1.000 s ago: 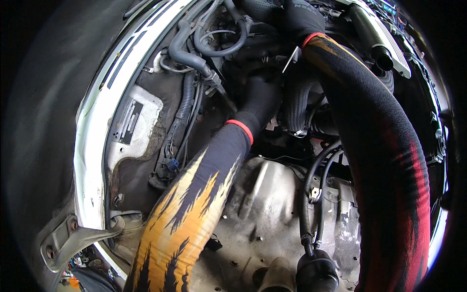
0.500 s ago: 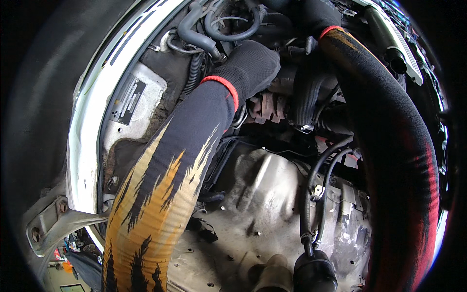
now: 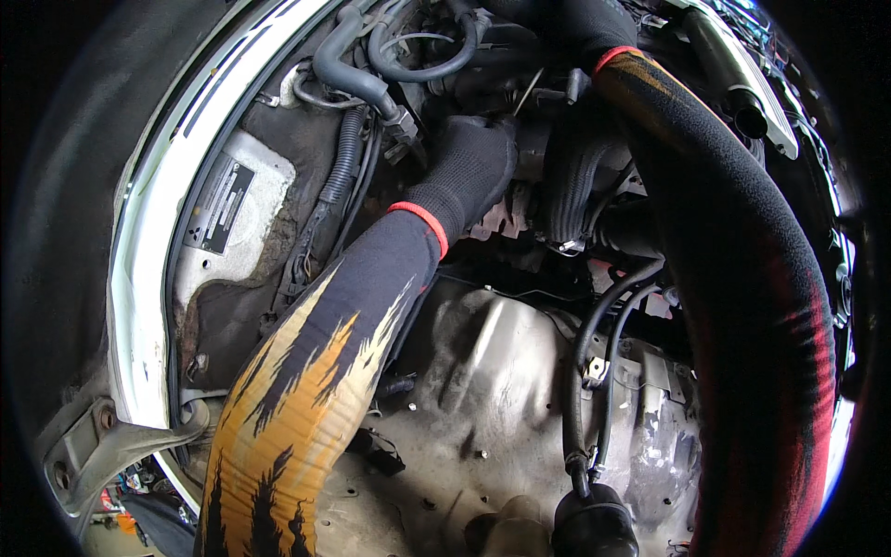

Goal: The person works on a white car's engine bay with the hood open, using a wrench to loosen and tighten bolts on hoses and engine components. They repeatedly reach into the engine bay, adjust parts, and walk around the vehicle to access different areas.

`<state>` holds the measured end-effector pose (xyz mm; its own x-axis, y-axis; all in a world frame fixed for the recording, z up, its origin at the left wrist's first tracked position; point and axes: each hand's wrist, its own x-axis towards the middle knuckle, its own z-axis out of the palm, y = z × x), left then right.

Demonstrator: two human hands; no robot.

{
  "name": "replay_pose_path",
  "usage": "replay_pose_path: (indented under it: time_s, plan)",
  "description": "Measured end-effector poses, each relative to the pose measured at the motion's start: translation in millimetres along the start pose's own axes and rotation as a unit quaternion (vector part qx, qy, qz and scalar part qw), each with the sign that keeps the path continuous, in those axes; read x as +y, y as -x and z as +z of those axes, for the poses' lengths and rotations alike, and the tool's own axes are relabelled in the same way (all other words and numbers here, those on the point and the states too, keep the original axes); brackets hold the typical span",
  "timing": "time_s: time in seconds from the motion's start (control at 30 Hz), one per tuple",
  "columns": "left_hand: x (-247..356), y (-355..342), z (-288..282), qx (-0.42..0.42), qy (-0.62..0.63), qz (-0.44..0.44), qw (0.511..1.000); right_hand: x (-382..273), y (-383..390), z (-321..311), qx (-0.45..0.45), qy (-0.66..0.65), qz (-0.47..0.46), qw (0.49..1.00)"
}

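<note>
My left hand (image 3: pixel 471 156), in a black knit glove with a red cuff edge, reaches deep into a vehicle's engine bay. Its fingers are turned away and hidden, so whether they hold anything does not show. Just beyond it a thin pale rod (image 3: pixel 529 91) sticks up at a slant. A ribbed black hose (image 3: pixel 571 176) lies to the hand's right. At the top edge is my right hand (image 3: pixel 585 28), gloved alike, its fingers lost among dark parts. A small grey fitting (image 3: pixel 574 86) sits below that hand. Bent grey hoses (image 3: pixel 348 70) run left of both hands.
A white body edge (image 3: pixel 144 278) curves along the left, beside a metal plate with a label (image 3: pixel 223 204). Nearer me lie a dented metal panel (image 3: pixel 501 353), two black hoses (image 3: pixel 594 371) and a round black part (image 3: pixel 594 520). A metal tube (image 3: pixel 742 111) stands at upper right.
The view has shifted slightly, moving the bay leftward in it. My left hand has drawn back a little toward me, uncovering a hose connector and the thin rod. My right hand stays far in.
</note>
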<state>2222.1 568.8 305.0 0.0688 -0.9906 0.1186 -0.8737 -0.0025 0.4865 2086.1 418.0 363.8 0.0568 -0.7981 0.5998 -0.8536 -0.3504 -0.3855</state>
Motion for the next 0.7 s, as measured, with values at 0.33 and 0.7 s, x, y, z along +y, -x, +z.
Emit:
replay_pose_path:
  time_s: [0.33, 0.7]
  plan:
    - [15, -1, 9, 0.022, -0.059, 0.065, 0.996, -4, 9, -11, -0.005, 0.027, -0.02, 0.999]
    - [8, 10, 26, 0.077, 0.14, -0.001, 0.987, 0, 0, 1, -0.005, 0.006, -0.013, 1.0]
